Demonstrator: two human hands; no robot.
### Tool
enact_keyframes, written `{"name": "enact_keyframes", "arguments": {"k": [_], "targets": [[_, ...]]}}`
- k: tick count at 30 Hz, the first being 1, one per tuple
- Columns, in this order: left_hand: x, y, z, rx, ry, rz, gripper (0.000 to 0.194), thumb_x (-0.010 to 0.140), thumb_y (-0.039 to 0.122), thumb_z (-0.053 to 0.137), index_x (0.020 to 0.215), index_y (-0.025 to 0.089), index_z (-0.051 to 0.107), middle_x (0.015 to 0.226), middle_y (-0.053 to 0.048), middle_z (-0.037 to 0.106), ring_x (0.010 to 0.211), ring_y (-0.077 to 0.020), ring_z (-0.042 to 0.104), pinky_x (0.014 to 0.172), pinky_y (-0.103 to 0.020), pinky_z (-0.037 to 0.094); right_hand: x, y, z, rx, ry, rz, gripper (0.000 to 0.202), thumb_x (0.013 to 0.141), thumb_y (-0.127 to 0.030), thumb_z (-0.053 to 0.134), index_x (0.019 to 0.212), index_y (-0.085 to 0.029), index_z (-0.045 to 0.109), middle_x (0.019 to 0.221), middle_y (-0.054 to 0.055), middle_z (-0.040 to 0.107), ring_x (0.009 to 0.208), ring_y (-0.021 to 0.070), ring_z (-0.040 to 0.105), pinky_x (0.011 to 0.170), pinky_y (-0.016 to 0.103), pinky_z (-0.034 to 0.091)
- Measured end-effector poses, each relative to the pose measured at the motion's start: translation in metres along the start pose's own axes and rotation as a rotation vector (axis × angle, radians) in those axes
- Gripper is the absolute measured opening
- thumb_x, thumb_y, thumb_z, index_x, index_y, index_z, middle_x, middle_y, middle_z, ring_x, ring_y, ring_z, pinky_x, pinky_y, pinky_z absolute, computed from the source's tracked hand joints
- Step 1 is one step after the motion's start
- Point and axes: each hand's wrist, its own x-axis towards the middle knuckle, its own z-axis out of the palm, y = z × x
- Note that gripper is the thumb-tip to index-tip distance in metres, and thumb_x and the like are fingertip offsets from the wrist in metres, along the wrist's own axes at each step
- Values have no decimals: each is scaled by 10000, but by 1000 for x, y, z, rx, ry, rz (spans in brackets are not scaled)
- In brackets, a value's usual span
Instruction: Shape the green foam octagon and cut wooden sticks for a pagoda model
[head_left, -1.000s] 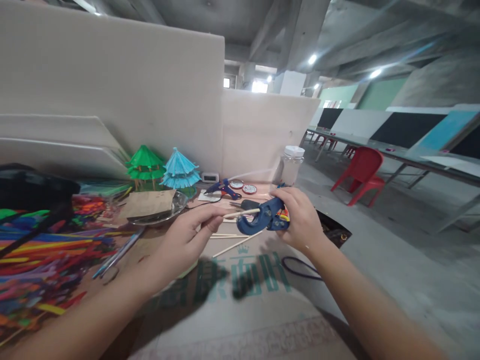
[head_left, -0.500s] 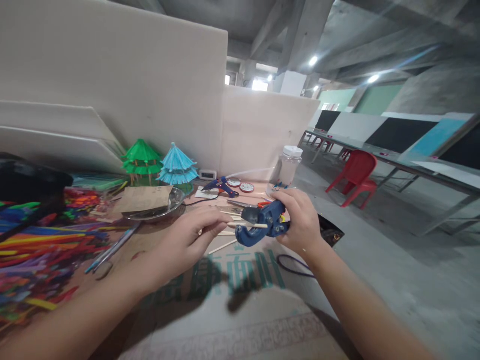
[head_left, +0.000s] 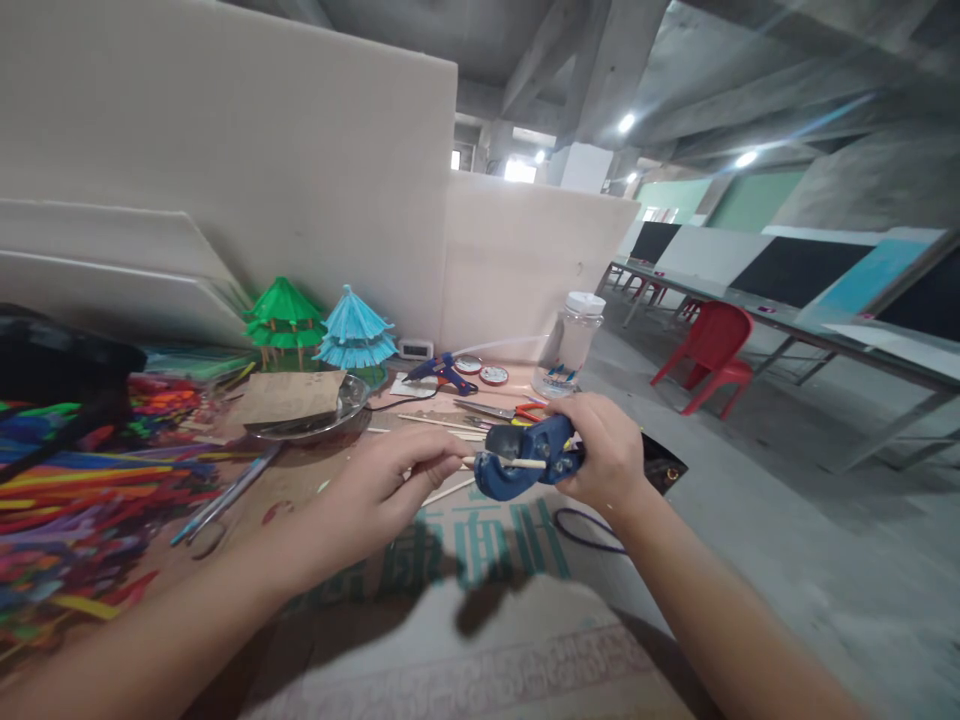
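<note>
Above the cardboard sheet [head_left: 487,600], my right hand [head_left: 606,455] is wrapped round the handles of a blue cutter [head_left: 504,476] with a curved lower jaw. A thin wooden stick [head_left: 525,464] lies across the cutter's jaws. The stick's left end is pinched between the thumb and fingers of my left hand [head_left: 390,475]. More sticks [head_left: 448,491] lie on the cardboard behind and below the hands. Orange-handled scissors [head_left: 499,409] rest just behind the cutter.
A glue gun [head_left: 446,374] and a clear jar [head_left: 574,345] stand at the back. Green [head_left: 283,320] and blue [head_left: 356,330] paper pavilions stand near a metal bowl [head_left: 352,400]. Colourful pipe cleaners [head_left: 82,500] cover the left side.
The cutter and my right hand have dropped slightly, and the stick has shifted a little right within the jaws. My left hand has moved slightly right and down with it.
</note>
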Motion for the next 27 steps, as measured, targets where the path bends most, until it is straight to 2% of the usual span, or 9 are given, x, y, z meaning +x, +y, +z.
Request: {"name": "enact_keyframes", "arguments": {"k": [5, 15, 21, 24, 27], "targets": [[0, 0, 2, -39, -34, -27, 258, 1015, 289, 467, 914, 187, 681, 926, -28, 716, 881, -169, 650, 799, -264, 483, -5, 1, 0, 13, -14, 4, 271, 725, -204, 537, 996, -203, 553, 784, 71, 691, 713, 242, 669, 662, 350, 505], [2, -5, 7, -42, -86, -116, 343, 1024, 379, 431, 849, 174, 643, 775, -2, 638, 728, -148, 557, 670, -244, 414, -13, 5, 8, 29, -68, 25, 205, 721, -214, 529, 923, -199, 565, 749, 76, 706, 656, 232, 670, 629, 332, 491], [2, -11, 8, -48, -128, -170, 386, 1020, 420, 402, 888, 168, 663, 833, -23, 662, 767, -161, 572, 682, -253, 420, -18, 9, 13, 50, -39, -29, 118, 720, -147, 567, 813, -214, 539, 624, 19, 628, 556, 179, 605, 559, 284, 439], [4, -17, 7, -28, -116, -186, 396, 1018, 428, 397, 945, 172, 690, 829, -25, 676, 742, -160, 574, 674, -254, 430, -15, 10, 11, -9, -13, -36, 129, 736, -174, 574, 860, -206, 562, 665, 32, 647, 601, 201, 617, 592, 304, 445], [8, -28, 2, 14, -70, -191, 375, 1015, 424, 416, 1007, 191, 710, 969, -40, 717, 873, -184, 626, 779, -270, 470, -9, 13, 6, -63, 2, -5, 204, 745, -221, 555, 947, -202, 571, 736, 54, 672, 667, 229, 631, 631, 328, 463]]}}
